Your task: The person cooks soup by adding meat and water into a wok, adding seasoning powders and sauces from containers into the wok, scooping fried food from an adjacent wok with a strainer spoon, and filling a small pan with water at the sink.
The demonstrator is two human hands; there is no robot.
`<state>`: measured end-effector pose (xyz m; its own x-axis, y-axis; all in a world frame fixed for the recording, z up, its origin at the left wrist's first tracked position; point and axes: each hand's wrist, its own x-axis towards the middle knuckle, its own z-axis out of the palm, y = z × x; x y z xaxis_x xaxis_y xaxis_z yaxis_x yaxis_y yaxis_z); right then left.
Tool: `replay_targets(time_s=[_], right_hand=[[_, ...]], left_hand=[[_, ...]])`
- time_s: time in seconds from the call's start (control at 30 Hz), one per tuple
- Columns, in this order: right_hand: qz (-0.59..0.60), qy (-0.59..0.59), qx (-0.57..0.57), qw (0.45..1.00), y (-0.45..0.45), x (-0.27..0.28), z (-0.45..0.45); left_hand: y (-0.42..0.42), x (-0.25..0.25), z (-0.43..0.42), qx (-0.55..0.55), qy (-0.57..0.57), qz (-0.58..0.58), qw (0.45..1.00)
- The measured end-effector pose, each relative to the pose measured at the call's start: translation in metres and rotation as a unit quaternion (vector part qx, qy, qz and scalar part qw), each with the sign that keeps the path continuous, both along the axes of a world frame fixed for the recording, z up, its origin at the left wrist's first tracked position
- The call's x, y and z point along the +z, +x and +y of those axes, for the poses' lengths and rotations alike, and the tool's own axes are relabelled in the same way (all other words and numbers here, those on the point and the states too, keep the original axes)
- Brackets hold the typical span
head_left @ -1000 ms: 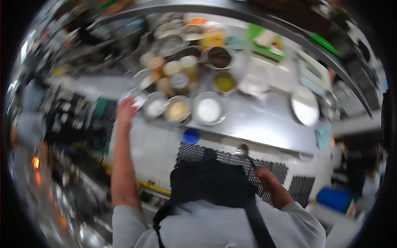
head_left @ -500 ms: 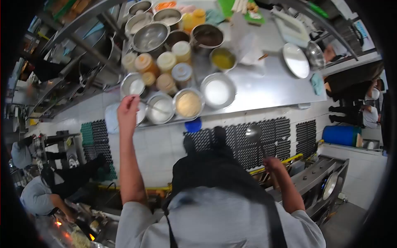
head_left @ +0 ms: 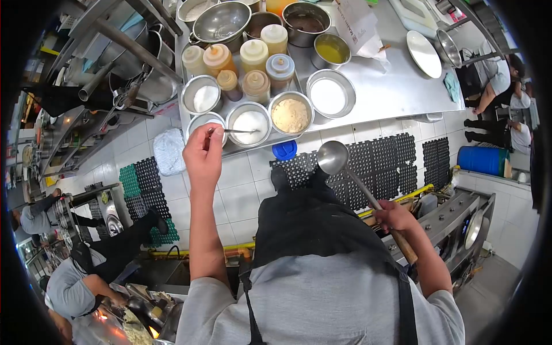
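Note:
My left hand [head_left: 204, 152] is at the table's front edge, fingers pinched at the handle end of a thin metal spoon [head_left: 238, 131]. The spoon's tip rests in a metal bowl of white granules [head_left: 249, 121]. Partly behind my fingers is another metal bowl [head_left: 198, 121]. A bowl of pale tan powder [head_left: 290, 115] and two more bowls of white contents, one at right [head_left: 328, 96] and one at left [head_left: 204, 98], stand close by. My right hand [head_left: 395, 216] is closed round the wooden handle of a metal ladle [head_left: 333, 157], held out over the floor mats.
Squeeze bottles [head_left: 253, 54] and pots, one with yellow-green liquid [head_left: 332, 50], crowd the steel table [head_left: 385, 95]. A white oval plate [head_left: 424, 54] lies at right. A stove [head_left: 445, 221] is beside my right arm. A co-worker [head_left: 77, 287] stands at flames, lower left.
My left hand has come to the spoon's handle from the bowl at left. The ladle has moved slightly toward the table. The whole view has shifted and is sharper.

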<state>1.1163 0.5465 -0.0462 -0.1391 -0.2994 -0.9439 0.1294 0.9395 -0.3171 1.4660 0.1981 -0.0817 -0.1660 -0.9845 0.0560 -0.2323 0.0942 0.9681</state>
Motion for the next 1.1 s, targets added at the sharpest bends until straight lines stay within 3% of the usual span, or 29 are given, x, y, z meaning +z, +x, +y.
replay_targets(time_s=[0.13, 0.23, 0.7, 0.93, 1.1], right_hand=[[0.009, -0.012, 0.054, 0.998, 0.015, 0.022, -0.007], [0.005, -0.012, 0.077, 0.997, 0.023, 0.056, -0.016], [0.017, -0.033, 0.136, 0.990, 0.036, 0.170, -0.056], [0.039, -0.045, 0.130, 0.990, 0.038, 0.184, -0.063], [0.028, -0.061, 0.120, 0.990, 0.041, 0.183, -0.069]], left_hand=[[0.002, 0.017, 0.005, -0.045, -0.131, -0.098, 0.986], [0.007, 0.035, 0.013, -0.049, -0.195, -0.096, 0.975], [0.007, 0.013, 0.035, 0.027, -0.123, -0.065, 0.990], [0.004, 0.001, 0.032, 0.060, -0.148, -0.059, 0.985], [0.003, -0.010, 0.036, 0.081, -0.086, -0.022, 0.993]])
